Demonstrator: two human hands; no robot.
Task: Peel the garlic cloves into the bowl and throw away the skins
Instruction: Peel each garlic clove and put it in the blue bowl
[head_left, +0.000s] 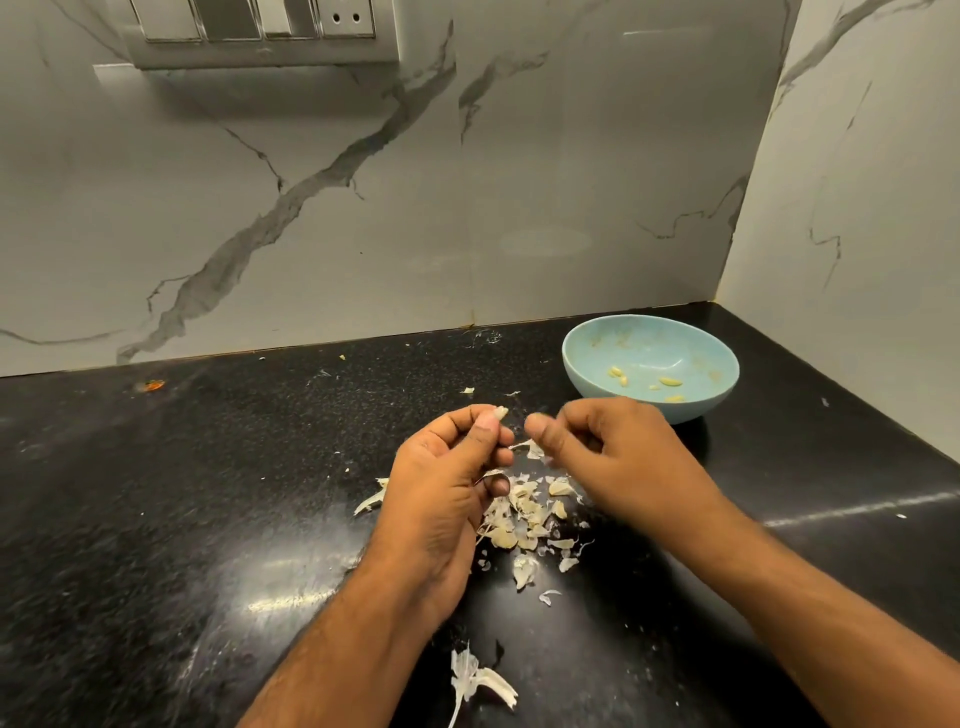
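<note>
My left hand (447, 478) pinches a small garlic clove (500, 413) between thumb and fingertips, its pale tip sticking out. My right hand (597, 452) is just to the right of it with curled fingers, and its thumb and forefinger pinch a strip of skin (522, 445). Below both hands lies a pile of garlic cloves and loose skins (524, 519) on the black counter (208, 493). A light blue bowl (587, 358) stands behind my right hand with several peeled cloves (670, 382) inside.
A larger piece of white garlic skin (475, 680) lies near the counter's front edge between my forearms. Marble walls (363, 208) close the back and the right side. A switch panel (260, 31) is mounted high on the wall.
</note>
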